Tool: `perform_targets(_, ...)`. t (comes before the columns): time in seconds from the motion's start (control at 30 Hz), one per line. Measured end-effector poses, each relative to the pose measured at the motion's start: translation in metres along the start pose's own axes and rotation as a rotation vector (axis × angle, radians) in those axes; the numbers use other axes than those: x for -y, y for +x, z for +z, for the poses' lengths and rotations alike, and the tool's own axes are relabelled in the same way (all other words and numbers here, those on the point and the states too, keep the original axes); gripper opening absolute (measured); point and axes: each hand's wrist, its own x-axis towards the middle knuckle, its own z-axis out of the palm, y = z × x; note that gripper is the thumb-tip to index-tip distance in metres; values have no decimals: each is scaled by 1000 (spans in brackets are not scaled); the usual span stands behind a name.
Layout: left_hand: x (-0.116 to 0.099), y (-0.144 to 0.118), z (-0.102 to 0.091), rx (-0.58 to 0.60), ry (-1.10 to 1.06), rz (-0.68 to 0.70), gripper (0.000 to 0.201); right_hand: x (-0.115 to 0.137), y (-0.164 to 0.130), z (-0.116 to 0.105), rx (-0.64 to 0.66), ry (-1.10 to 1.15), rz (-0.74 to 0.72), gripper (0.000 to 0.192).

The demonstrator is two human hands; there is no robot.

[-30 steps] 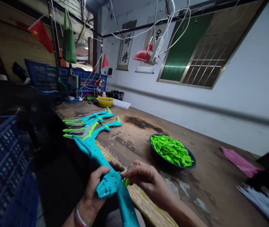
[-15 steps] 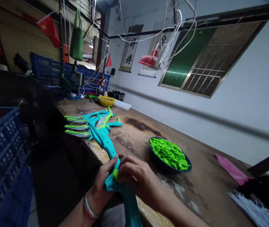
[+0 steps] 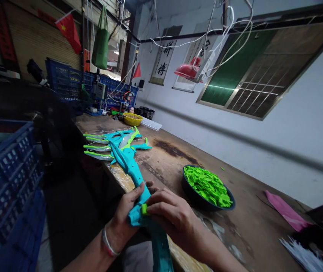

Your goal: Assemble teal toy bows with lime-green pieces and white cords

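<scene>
My left hand (image 3: 126, 217) grips the middle of a long teal plastic toy bow (image 3: 133, 173) held over the table's near edge. A small bright green piece (image 3: 144, 209) sits against the bow's grip, and my right hand (image 3: 168, 215) pinches and presses it there. One limb of the bow reaches away toward a pile of finished teal and green bows (image 3: 113, 141); the other runs down past my wrists. A dark bowl of green plastic pieces (image 3: 208, 185) stands just right of my right hand.
The worn wooden table (image 3: 249, 223) runs along a white wall. A yellow bowl (image 3: 132, 119) and blue crates (image 3: 65, 81) stand at its far end. Another blue crate (image 3: 5, 189) is at my left. A pink sheet (image 3: 282, 206) and white strips (image 3: 309, 257) lie at the right.
The bow has turned so its limb points farther away. My right hand has closed over the grip, pressing the green piece against it. The view has shifted slightly.
</scene>
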Motion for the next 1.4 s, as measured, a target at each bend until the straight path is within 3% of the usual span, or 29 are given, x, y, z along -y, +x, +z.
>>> perform_targets(0.17, 2, 3, -7, 31, -15, -6, 23, 2, -2, 3, 13, -38, -74, 22)
perform_targets(0.33, 4, 4, -11, 71, -5, -16, 20, -2, -5, 1, 23, -40, -140, 13)
perform_targets(0.47, 5, 6, -11, 57, 0, -13, 20, -4, -7, 1, -1, -11, -123, 11)
perform_targets(0.63, 4, -2, -9, 45, 43, -9, 14, 2, -7, 4, 23, -143, -122, 20)
perform_targets(0.7, 3, -9, -9, 63, 98, -3, 22, 5, -10, 7, 11, -182, -142, 21)
perform_targets(0.9, -15, -30, -19, 257, 381, -117, 79, 12, -21, 17, -74, -181, -127, 25)
perform_targets(1.03, -33, -35, -26, 340, 567, -162, 81, 19, -17, 22, -161, -179, -181, 26)
perform_targets(1.17, -54, -38, -14, 305, 718, -98, 73, 23, -5, 22, -250, -171, -86, 20)
perform_targets(1.27, -65, -41, 1, 286, 820, 41, 61, 22, -1, 19, -366, -134, 29, 17)
perform_targets(1.33, -68, -45, 7, 302, 921, 159, 55, 19, -3, 19, -446, -68, 140, 34)
perform_targets(1.4, -67, -50, 7, 362, 988, 201, 55, 17, -6, 22, -499, 26, 259, 63)
